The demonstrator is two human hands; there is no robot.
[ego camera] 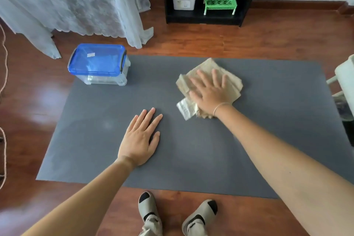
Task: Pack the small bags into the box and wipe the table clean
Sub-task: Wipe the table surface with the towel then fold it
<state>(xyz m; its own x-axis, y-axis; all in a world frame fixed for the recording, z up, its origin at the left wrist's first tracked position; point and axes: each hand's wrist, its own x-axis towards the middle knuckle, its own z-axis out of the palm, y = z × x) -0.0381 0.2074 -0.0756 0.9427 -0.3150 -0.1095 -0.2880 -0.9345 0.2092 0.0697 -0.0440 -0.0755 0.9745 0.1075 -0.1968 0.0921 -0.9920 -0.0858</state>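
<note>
I see the box (pixel 98 64), blue lid on, at the mat's (pixel 268 120) far left corner, long side running left to right, nothing near it. My right hand (pixel 209 93) presses flat, fingers spread, on the beige cloth (pixel 232 82) mid-mat. My left hand (pixel 140 139) lies flat and empty nearby.

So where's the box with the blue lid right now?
In the head view, the lidded box sits on the far left corner of the grey mat, beyond the flat left hand and well left of the cloth.
</note>
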